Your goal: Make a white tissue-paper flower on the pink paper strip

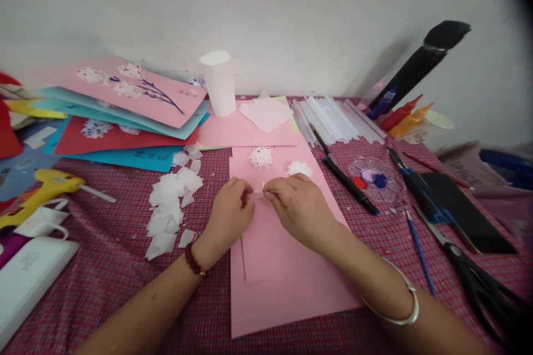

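Over a large pink sheet of paper (287,294) both hands meet, fingertips a small gap apart. A small piece of white tissue paper (259,191) spans that gap. My right hand (297,208) pinches it between thumb and fingers. My left hand (231,213), its fingers curled in, grips the other side, though the fingertips partly hide it. Just beyond them on the sheet sit a white paper flower with red specks (260,157) and a plain white one (299,168). Left of my left hand lies a pile of white tissue squares (169,205).
At left are finished flower cards (145,91), a yellow glue gun (54,188) and a white box (31,283). A paper roll (220,86) stands behind. Glue sticks (333,119), a marker (350,186), paint palette (375,177), paintbrush (420,249), scissors (462,266) and phone (470,213) lie right.
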`<state>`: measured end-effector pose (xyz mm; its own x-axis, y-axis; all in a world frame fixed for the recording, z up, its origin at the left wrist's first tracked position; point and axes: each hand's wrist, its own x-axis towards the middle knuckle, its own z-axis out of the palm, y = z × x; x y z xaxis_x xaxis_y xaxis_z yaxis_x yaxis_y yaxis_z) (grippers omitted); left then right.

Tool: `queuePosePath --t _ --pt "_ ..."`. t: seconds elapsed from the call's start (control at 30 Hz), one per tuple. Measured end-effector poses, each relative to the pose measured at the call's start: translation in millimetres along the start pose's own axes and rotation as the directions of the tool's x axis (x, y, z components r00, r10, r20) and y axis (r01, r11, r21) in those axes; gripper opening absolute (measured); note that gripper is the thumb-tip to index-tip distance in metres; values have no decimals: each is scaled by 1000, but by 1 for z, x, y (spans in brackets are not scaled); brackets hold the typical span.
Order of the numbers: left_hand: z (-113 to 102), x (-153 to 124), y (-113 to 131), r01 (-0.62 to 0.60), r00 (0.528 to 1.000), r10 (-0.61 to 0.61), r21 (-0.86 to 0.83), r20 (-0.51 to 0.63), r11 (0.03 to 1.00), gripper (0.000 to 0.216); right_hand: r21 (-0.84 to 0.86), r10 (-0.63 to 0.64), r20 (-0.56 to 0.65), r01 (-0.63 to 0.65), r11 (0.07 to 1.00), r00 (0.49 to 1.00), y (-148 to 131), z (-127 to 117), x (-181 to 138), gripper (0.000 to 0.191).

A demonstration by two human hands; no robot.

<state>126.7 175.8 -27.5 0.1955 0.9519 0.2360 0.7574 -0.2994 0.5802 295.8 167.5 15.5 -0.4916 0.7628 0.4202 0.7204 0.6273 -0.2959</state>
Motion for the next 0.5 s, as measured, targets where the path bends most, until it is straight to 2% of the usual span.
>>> queuePosePath --t 0.1,0.17,0.3,0.4,0.5 --pt "-1 0 2 0 1000 0 0 6 1000 16 83 77 -8 -76 994 997 3 -1 -1 17" --pt "-2 0 3 12 1000 -11 -10 19 1000 17 209 176 -42 -163 964 984 6 -4 -2 13" --pt "-8 3 3 93 995 -90 -93 38 991 21 533 406 -116 -288 795 906 18 -7 -6 14" --pt "-14 7 -3 209 977 -192 -217 97 954 23 672 507 -69 -336 660 859 27 -4 -8 15" --pt "-18 10 -11 274 957 -224 -314 186 909 22 739 544 -5 -363 567 839 31 4 -8 16"
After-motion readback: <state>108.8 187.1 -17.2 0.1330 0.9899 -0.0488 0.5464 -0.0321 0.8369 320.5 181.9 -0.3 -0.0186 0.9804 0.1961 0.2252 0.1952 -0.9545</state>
